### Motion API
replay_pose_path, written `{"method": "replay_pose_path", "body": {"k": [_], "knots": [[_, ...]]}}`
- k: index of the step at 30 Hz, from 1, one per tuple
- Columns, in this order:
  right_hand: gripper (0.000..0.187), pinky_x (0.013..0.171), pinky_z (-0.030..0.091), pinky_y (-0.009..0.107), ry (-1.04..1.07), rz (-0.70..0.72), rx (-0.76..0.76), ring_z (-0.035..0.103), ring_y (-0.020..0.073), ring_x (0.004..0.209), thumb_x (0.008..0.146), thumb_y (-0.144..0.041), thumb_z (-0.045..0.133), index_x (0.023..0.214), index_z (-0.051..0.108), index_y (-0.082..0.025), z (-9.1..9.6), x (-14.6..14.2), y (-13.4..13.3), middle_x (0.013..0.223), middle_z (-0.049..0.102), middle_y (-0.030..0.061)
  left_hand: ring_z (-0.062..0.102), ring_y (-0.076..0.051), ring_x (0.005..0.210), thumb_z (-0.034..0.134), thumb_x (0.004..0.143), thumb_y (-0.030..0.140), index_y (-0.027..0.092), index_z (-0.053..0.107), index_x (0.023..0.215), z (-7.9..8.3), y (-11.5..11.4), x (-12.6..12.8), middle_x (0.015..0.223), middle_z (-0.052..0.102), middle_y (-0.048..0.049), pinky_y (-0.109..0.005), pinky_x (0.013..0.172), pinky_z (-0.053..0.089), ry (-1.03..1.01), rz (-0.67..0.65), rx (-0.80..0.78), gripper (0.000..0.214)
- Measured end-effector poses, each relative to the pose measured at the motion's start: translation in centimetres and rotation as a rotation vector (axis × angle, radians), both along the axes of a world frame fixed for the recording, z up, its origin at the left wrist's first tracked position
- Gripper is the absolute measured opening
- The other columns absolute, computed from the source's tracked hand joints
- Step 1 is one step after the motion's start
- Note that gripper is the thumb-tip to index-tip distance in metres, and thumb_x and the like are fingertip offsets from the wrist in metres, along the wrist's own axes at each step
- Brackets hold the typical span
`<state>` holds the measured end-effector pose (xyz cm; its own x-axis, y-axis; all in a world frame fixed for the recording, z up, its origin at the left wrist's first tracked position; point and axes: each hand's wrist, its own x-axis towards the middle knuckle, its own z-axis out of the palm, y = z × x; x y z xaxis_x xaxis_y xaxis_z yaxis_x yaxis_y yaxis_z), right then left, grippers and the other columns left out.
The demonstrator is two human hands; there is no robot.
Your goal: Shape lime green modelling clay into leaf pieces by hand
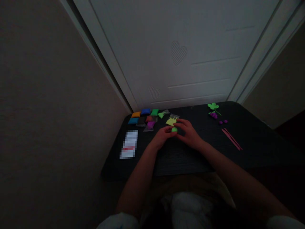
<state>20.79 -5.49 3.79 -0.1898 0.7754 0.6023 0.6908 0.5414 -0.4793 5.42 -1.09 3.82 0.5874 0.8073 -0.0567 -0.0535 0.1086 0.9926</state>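
Observation:
A small light-green clay ball (174, 129) sits between my two hands, above the dark table. My left hand (162, 136) pinches it from the left, with thumb and fingers bent around it. From the right, my right hand (189, 133) curves its fingers and thumb about the same ball; the exact contact is hard to make out in the dim light. Just behind my fingers lies a bag of pale yellow clay (171, 121). To its left is an opened bag with light-green clay (162, 114).
At the table's back left lie several clay packets, including orange (136, 114), blue (145, 111) and purple (150, 126). A blurred white sheet (129, 144) is in front. On the right are a green clover-like shape (213, 106), purple balls (213, 116) and pink tools (231, 139). A white door (152, 47) stands behind.

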Motion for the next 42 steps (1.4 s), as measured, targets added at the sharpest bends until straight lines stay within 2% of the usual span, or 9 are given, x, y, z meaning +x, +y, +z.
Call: {"method": "replay_pose_path", "body": {"k": [4, 11, 15, 21, 26, 30, 34, 37, 42], "knots": [[0.032, 0.092, 0.032, 0.041, -0.060, 0.019, 0.013, 0.037, 0.0205, 0.109, 0.072, -0.026, 0.053, 0.104, 0.052, -0.025, -1.2, 0.1, -0.1, 0.117, 0.042, 0.0058, 0.052, -0.015, 0.080, 0.065, 0.057, 0.026, 0.014, 0.057, 0.095, -1.0, -0.2, 0.0, 0.087, 0.060, -0.0044, -0.030, 0.077, 0.036, 0.043, -0.011, 0.035, 0.040], [0.032, 0.089, 0.035, 0.041, 0.001, -0.008, 0.016, 0.037, 0.0213, 0.109, 0.071, -0.030, 0.055, 0.103, 0.053, -0.027, -1.8, 0.3, -0.5, 0.116, 0.043, 0.0053, 0.053, -0.016, 0.085, 0.062, 0.062, 0.030, 0.014, 0.057, 0.099, -1.4, -0.5, 0.0, 0.095, 0.059, -0.0069, -0.031, 0.080, 0.036, -0.015, -0.084, -0.013, 0.041], [0.039, 0.089, 0.035, 0.041, 0.018, -0.007, 0.026, 0.037, 0.0218, 0.108, 0.068, -0.034, 0.057, 0.106, 0.051, -0.026, -1.9, 0.2, -0.6, 0.116, 0.043, 0.0061, 0.054, -0.016, 0.080, 0.059, 0.063, 0.034, 0.012, 0.059, 0.093, -1.6, -0.4, -0.2, 0.088, 0.061, -0.0061, -0.030, 0.077, 0.037, 0.055, -0.045, 0.059, 0.037], [0.030, 0.089, 0.035, 0.042, 0.022, -0.027, 0.045, 0.039, 0.0211, 0.107, 0.071, -0.031, 0.056, 0.100, 0.055, -0.027, -2.1, 0.4, -0.5, 0.114, 0.045, 0.0050, 0.053, -0.016, 0.079, 0.059, 0.062, 0.037, 0.014, 0.062, 0.089, -1.4, -0.5, -0.2, 0.086, 0.062, -0.0041, -0.028, 0.075, 0.036, 0.166, -0.005, 0.171, 0.036], [0.036, 0.087, 0.037, 0.039, 0.044, -0.025, 0.048, 0.039, 0.0204, 0.107, 0.070, -0.032, 0.056, 0.105, 0.052, -0.027, -2.2, 0.4, -0.5, 0.116, 0.044, 0.0055, 0.054, -0.016, 0.081, 0.059, 0.063, 0.036, 0.013, 0.060, 0.092, -1.7, -0.6, 0.0, 0.088, 0.062, -0.0060, -0.030, 0.077, 0.037, 0.089, -0.005, 0.101, 0.037], [0.030, 0.089, 0.035, 0.040, 0.033, -0.029, 0.057, 0.038, 0.0199, 0.108, 0.070, -0.032, 0.056, 0.099, 0.056, -0.027, -2.1, 0.3, -0.5, 0.116, 0.043, 0.0050, 0.054, -0.016, 0.081, 0.061, 0.062, 0.034, 0.014, 0.060, 0.093, -2.1, -0.3, -0.1, 0.087, 0.062, -0.0057, -0.030, 0.078, 0.037, 0.076, -0.018, 0.073, 0.038], [0.036, 0.090, 0.034, 0.039, 0.026, -0.026, 0.055, 0.035, 0.0198, 0.111, 0.069, -0.033, 0.057, 0.104, 0.054, -0.025, -1.8, 0.3, -0.6, 0.121, 0.040, 0.0059, 0.054, -0.016, 0.082, 0.059, 0.064, 0.034, 0.013, 0.059, 0.095, -2.1, -0.3, -0.1, 0.091, 0.061, -0.0066, -0.031, 0.079, 0.037, 0.075, -0.029, 0.049, 0.038], [0.032, 0.091, 0.033, 0.039, 0.001, -0.018, 0.039, 0.036, 0.0194, 0.111, 0.071, -0.032, 0.055, 0.102, 0.055, -0.026, -1.6, 0.3, -0.7, 0.119, 0.042, 0.0051, 0.053, -0.017, 0.085, 0.060, 0.064, 0.032, 0.012, 0.058, 0.095, -2.0, -0.4, -0.1, 0.094, 0.060, -0.0074, -0.032, 0.082, 0.036, 0.066, -0.026, 0.035, 0.037], [0.032, 0.090, 0.032, 0.042, -0.011, -0.028, 0.018, 0.037, 0.0207, 0.109, 0.070, -0.032, 0.056, 0.102, 0.055, -0.028, -1.6, 0.3, -0.7, 0.117, 0.045, 0.0044, 0.053, -0.016, 0.085, 0.058, 0.066, 0.030, 0.013, 0.057, 0.097, -2.0, -0.5, 0.0, 0.095, 0.059, -0.0077, -0.031, 0.082, 0.037, -0.060, -0.037, -0.058, 0.035]]}}
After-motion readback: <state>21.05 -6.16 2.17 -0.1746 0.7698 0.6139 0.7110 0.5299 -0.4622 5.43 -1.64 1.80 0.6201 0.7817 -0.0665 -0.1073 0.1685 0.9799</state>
